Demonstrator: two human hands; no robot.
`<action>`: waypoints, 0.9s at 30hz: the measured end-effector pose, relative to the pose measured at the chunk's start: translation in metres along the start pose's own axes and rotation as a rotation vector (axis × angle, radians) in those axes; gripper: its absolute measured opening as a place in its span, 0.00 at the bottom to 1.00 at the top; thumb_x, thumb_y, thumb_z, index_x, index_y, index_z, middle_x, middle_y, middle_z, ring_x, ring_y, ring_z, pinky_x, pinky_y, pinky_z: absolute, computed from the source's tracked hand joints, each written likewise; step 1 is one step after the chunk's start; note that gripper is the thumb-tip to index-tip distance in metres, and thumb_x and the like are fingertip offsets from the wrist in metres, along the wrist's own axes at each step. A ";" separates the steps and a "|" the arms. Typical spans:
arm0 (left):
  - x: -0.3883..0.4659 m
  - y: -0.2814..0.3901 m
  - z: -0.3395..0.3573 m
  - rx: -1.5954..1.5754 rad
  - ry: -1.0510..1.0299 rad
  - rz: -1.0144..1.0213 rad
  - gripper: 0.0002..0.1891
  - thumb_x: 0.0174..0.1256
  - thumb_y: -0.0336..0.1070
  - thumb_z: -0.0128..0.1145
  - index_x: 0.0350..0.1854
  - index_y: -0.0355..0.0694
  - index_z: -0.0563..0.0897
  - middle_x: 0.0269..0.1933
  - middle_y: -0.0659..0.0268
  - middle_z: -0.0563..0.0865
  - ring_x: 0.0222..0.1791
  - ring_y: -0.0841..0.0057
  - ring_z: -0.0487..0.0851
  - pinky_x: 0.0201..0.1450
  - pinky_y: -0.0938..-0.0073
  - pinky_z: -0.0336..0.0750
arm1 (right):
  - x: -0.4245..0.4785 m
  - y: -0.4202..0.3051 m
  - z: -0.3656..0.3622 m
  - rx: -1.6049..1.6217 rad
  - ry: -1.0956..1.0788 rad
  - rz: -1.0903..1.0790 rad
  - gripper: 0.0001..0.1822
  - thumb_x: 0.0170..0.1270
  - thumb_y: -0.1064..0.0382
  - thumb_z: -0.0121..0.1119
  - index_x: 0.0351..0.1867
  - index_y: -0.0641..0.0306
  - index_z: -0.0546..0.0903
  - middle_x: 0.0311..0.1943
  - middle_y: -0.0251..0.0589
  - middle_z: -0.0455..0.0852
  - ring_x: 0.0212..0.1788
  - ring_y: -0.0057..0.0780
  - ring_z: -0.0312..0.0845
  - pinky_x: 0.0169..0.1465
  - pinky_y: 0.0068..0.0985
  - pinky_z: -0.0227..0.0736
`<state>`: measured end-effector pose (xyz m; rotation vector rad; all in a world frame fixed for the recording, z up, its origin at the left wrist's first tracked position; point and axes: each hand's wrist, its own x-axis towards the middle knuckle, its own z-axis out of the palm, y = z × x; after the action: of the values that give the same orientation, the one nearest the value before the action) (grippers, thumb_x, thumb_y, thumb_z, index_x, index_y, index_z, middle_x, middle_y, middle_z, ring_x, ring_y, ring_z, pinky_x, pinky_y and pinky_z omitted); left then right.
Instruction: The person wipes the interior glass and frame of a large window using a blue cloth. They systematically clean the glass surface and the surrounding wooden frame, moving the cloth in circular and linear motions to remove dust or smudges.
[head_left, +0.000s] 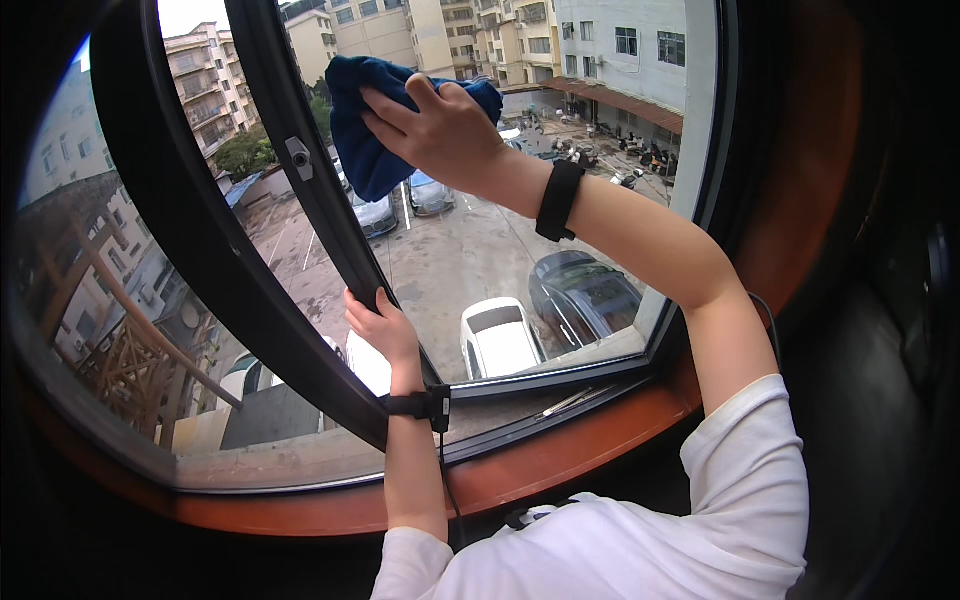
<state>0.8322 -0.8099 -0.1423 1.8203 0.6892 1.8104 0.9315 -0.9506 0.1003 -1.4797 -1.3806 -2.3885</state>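
My right hand (442, 135) is raised and presses a folded dark blue cloth (364, 161) to the upper left part of the window pane (465, 255). Lower down, my left hand (382, 326) grips the black frame (341, 225) of the opened window sash, fingers on its outer side and thumb over the near face. A metal latch keeper (301, 158) sits on that frame, above my left hand. Each wrist has a black strap; a small black box with a cable is on the left one.
A thick black window post (202, 225) stands left of the sash. The reddish-brown sill (570, 450) curves below, with a metal stay arm (574, 401) in the lower track. Through the glass, far below, are a white car (502, 337), a dark car (585, 300) and apartment buildings.
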 end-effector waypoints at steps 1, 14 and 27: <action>0.000 -0.003 0.002 0.004 0.011 0.002 0.26 0.69 0.37 0.58 0.65 0.31 0.68 0.51 0.47 0.76 0.52 0.49 0.74 0.56 0.55 0.67 | -0.009 -0.021 0.000 0.042 -0.029 -0.032 0.17 0.57 0.65 0.63 0.49 0.49 0.86 0.59 0.28 0.79 0.49 0.35 0.70 0.34 0.22 0.72; 0.005 -0.005 -0.005 0.019 -0.010 0.008 0.26 0.69 0.38 0.57 0.65 0.31 0.68 0.52 0.48 0.77 0.54 0.50 0.74 0.58 0.55 0.67 | -0.040 0.211 -0.084 -0.239 -0.318 0.556 0.33 0.47 0.68 0.69 0.61 0.54 0.78 0.67 0.35 0.72 0.59 0.49 0.72 0.55 0.37 0.79; -0.001 -0.002 0.003 0.000 0.018 -0.017 0.26 0.68 0.36 0.59 0.66 0.33 0.69 0.52 0.49 0.77 0.55 0.50 0.74 0.58 0.55 0.67 | -0.026 0.116 -0.056 -0.216 -0.109 0.543 0.21 0.52 0.67 0.63 0.51 0.49 0.85 0.59 0.34 0.79 0.47 0.40 0.73 0.39 0.29 0.80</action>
<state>0.8357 -0.8090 -0.1448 1.7949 0.7086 1.8179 0.9553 -1.0698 0.1494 -1.7714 -0.6210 -2.1715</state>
